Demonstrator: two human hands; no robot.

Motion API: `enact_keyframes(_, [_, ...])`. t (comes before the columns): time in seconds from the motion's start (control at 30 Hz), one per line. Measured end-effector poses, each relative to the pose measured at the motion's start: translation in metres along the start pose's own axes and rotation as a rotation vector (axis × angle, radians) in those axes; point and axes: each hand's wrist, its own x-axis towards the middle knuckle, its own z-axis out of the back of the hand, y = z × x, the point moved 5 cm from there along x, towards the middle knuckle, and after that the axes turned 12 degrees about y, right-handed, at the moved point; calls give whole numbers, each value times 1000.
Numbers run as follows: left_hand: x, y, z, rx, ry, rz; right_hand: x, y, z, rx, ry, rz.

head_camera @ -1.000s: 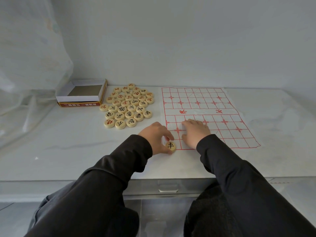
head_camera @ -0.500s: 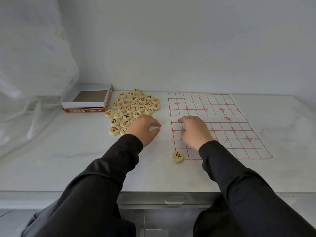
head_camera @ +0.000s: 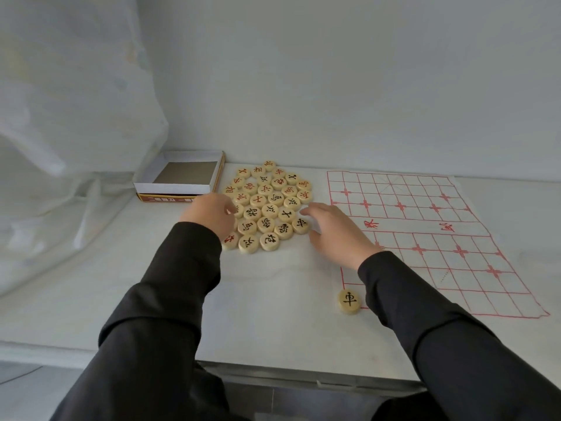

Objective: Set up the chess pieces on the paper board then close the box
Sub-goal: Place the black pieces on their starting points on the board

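The first piece (head_camera: pixel 349 300), a black chariot, now lies alone on the near left corner of the board (head_camera: pixel 431 262), let go by the left hand (head_camera: pixel 209 215) that was setting it down a second ago. Both hands have since gone up to the pile (head_camera: pixel 267 205) on the table (head_camera: pixel 267 299), between the box (head_camera: pixel 170 187) and the board. The right hand (head_camera: pixel 337 235) has left the paper it was pressing flat; it is spread and loose with nothing in it, fingertips just beside a second black chariot (head_camera: pixel 300 225) at the pile's right edge. The left hand lies curled over the pile's left side, and whether it has a disc in its fingers cannot be told. So one piece is set, the rest wait face up in the pile, and the box stands open at the back; the next pick looks about to begin, probably that matching chariot for the opposite corner
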Motion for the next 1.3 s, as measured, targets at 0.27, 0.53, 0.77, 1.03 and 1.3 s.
enact_keyframes(0.27, [2,17,-6,-72,324,100,-3,6,-14,29,59,40])
enact_keyframes(0.53, [-6,-1,-16,-280,351,-10,-4,5,-16,84,30,32])
enact_keyframes(0.77, [-3,-5,-8,45,76,-122,0,0,-18,75,56,30])
enact_keyframes(1.03, [-2,-12,-49,307,364,-157,1,-2,-14,128,40,50])
enact_keyframes(1.3, [-7,-19,-41,297,403,-222,4,-1,-16,119,31,84])
